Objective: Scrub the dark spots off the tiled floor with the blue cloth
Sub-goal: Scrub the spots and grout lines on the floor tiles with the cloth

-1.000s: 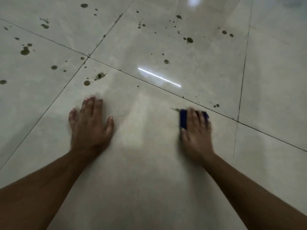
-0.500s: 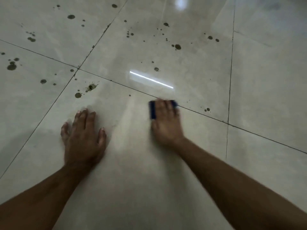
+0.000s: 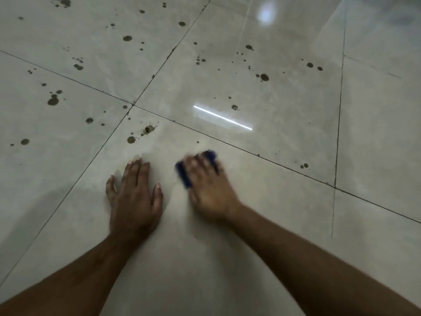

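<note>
Blue cloth [image 3: 185, 174] is pinned flat to the tiled floor [image 3: 284, 201] under the right hand [image 3: 208, 185], fingers laid over it pressing down; it's blurred, so looks mid-scrub. Left hand [image 3: 134, 195] is just beside it, spread flat as a brace. Nearest dark spots [image 3: 145, 131] sit ahead and left of the cloth, so I'd guess the next move is sliding it there with pressure.

I see two bare forearms, no sleeves on either, left hand [image 3: 134, 197] sharp with short pale nails on slim fingers, no rings, no watch or band at my wrists, right hand [image 3: 208, 190] motion-blurred, its nails unreadable
</note>
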